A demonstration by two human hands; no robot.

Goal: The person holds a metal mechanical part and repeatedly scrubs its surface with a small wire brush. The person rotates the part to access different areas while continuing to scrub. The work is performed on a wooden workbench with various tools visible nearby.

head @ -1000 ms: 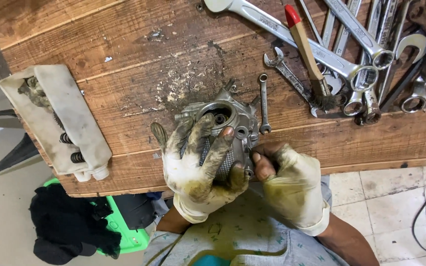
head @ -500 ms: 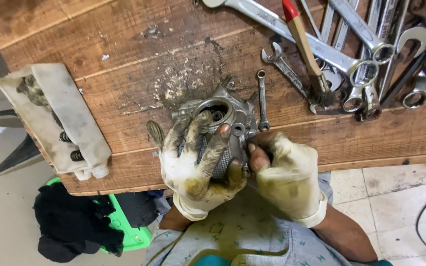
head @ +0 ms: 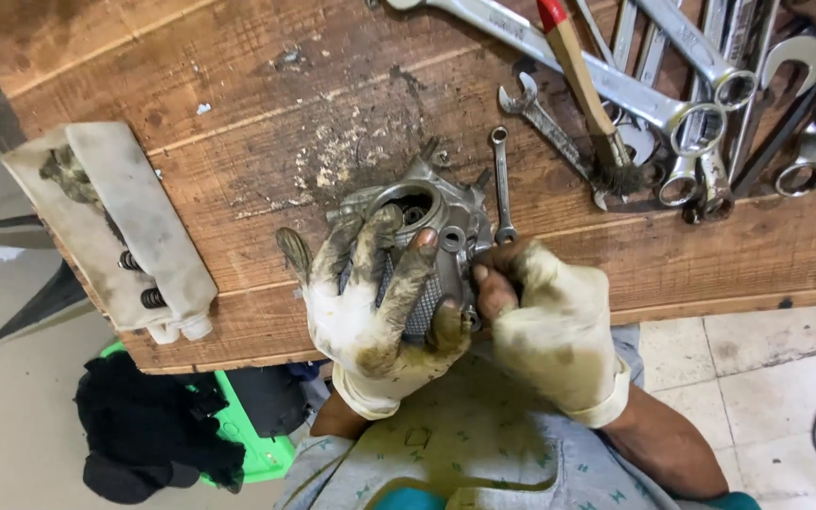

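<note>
A grey cast-metal engine part (head: 432, 212) with a round opening and a mesh screen lies near the front edge of the wooden workbench (head: 266, 104). My left hand (head: 370, 302), in a dirty torn white glove, lies over the part with its fingers spread and gripping it. My right hand (head: 545, 316), also gloved, presses its bare fingertips against the part's right side. A small combination wrench (head: 501, 179) lies just right of the part.
Several large spanners (head: 672, 85) and a brush with a red-tipped wooden handle (head: 583, 76) lie at the bench's back right. A dirty white block with springs (head: 120, 236) overhangs the left edge. A green stool with black cloth (head: 167, 439) stands below.
My right hand has shifted up closer to the part's right side. My left hand stays clamped over the part.
</note>
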